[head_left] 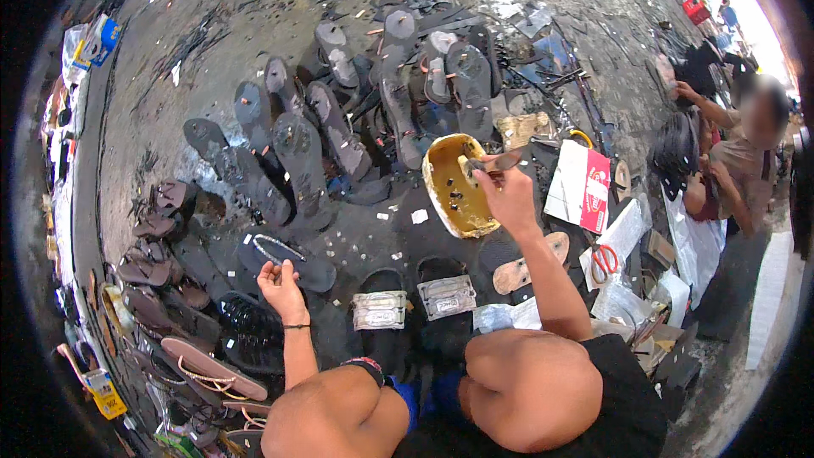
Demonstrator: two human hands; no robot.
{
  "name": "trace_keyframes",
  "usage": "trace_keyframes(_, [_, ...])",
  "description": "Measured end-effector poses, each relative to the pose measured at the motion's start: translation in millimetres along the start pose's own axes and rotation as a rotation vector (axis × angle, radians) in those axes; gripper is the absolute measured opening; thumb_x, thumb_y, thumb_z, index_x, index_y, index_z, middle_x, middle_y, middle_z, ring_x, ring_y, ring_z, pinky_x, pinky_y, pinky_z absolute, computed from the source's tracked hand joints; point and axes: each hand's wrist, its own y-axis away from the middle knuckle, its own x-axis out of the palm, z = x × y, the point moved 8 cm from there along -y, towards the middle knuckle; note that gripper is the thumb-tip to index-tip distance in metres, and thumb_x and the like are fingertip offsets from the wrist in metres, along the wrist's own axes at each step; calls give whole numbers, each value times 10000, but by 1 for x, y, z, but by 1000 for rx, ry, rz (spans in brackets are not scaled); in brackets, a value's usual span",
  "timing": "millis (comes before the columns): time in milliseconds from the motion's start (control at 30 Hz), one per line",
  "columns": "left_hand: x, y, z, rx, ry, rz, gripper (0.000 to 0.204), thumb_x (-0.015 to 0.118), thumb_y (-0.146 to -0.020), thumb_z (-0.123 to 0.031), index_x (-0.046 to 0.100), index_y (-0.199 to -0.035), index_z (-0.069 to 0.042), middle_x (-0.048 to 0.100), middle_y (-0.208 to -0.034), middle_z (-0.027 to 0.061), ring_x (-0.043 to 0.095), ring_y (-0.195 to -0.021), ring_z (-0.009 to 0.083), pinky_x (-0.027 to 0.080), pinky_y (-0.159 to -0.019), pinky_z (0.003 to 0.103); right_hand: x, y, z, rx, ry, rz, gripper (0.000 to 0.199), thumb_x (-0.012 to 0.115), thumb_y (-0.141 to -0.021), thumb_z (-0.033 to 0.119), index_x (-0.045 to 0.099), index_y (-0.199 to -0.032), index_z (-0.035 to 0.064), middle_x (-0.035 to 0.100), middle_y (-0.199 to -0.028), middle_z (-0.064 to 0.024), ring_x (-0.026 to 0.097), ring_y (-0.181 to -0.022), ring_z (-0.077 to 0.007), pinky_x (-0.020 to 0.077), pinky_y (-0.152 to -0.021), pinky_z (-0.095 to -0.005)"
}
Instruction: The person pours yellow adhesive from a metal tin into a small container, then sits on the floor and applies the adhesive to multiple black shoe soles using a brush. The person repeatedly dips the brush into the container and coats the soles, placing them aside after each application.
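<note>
My right hand is closed round the handle of a glue brush. Its pale bristle end is over a cream-rimmed tub of amber, glue-like liquid. Whether the bristles touch the liquid is hard to see. Loosely curled, with thumb and fingers apart, my left hand rests at the near edge of a dark sandal sole with a light beaded strap. No grip on the sandal shows. Beyond the tub and the sandal lie several dark soles with worn grey patches.
Finished-looking sandals are piled at the left. Two labelled silver pieces lie before my knees. To the right are red-handled scissors, a red-and-white carton and a tan sole. Another person sits at far right.
</note>
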Motion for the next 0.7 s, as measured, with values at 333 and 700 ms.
trace_keyframes(333, [-5, -18, -19, 85, -217, 47, 519, 768, -863, -84, 490, -1284, 41, 551, -858, 2, 511, -744, 68, 439, -668, 224, -21, 45, -17, 58, 379, 374, 256, 685, -857, 148, 643, -1053, -11, 698, -881, -216, 704, -812, -354, 541, -745, -415])
trace_keyframes(700, [51, 113, -43, 681, -860, 287, 486, 773, -820, -208, 588, -1218, 2, 567, -1077, 162, 524, -1073, 356, 420, -979, 437, -21, 24, 18, -48, 157, 34, 247, 689, -893, 189, 661, -1093, 46, 701, -943, -219, 694, -836, -382, 537, -733, -442])
